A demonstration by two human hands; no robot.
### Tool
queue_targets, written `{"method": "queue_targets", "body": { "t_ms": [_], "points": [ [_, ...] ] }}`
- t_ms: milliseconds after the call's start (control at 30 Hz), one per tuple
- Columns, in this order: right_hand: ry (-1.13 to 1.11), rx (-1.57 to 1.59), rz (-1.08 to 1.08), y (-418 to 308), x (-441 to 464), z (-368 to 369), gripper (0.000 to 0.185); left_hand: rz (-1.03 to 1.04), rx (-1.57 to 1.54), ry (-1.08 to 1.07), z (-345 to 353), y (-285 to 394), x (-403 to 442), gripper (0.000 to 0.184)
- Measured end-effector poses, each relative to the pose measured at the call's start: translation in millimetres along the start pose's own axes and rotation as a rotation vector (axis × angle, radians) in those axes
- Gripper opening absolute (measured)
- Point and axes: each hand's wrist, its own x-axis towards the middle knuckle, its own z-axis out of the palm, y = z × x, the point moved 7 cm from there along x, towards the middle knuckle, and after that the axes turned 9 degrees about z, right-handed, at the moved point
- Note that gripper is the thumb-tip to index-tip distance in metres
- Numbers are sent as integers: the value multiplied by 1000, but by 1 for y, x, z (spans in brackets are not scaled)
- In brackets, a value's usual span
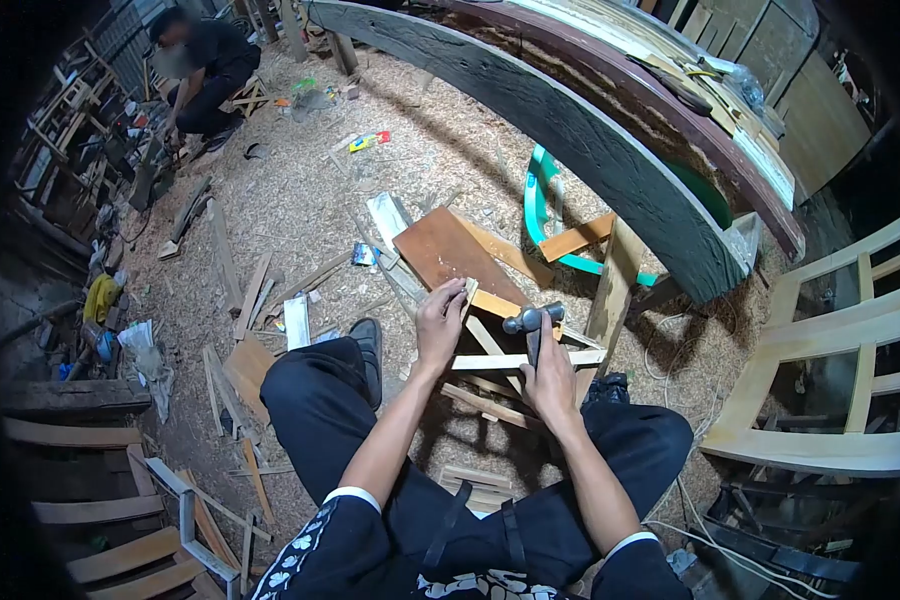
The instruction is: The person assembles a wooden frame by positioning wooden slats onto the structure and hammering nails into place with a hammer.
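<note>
My right hand (pixel 551 378) is wrapped round the handle of a hammer (pixel 532 319), its metal head above a light wooden strip (pixel 485 362). With the fingers of my left hand (pixel 438 325) I grip the end of a small wooden piece (pixel 470 291) at the near edge of a brown board (pixel 452 250). A pale wooden bar (pixel 508 309) runs from there toward the hammer head. These pieces lie together between my knees; how they are joined I cannot make out.
A long dark beam (pixel 570 125) crosses ahead of me, with a green curved piece (pixel 538 200) under it. Slatted wooden frames (pixel 830 340) stand at the right. Offcuts and shavings cover the floor. Another person (pixel 210 65) crouches at the far left.
</note>
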Motion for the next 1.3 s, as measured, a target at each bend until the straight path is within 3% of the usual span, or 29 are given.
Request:
{"method": "queue_targets", "body": {
  "t_ms": [100,367,767,833,867,933,1067,1200,1300],
  "points": [
    [13,-4,-10,-1,-1,1,103,-42,-19,42,-1,-2,-2,18],
    [53,14,-60,-1,-3,0,102,117,160,26,-2,7,-3,19],
    [31,-1,-52,3,-2,5,94,169,239,28,-3,11,-2,20],
    [141,123,-32,0,-3,-2,88,165,234,38,-2,10,-2,20],
    [139,117,-42,-1,-2,-3,88,161,227,44,-2,8,-2,20],
    [22,344,183,2,1,-11,84,179,252,54,-3,10,-2,20],
    [14,478,206,-15,4,-31,75,189,262,51,-2,12,-1,20],
    [104,476,-171,-64,7,-71,63,187,274,44,-3,15,-2,20],
    [81,416,-234,-85,10,-73,58,182,260,37,-1,14,-1,21]
  ]
}}
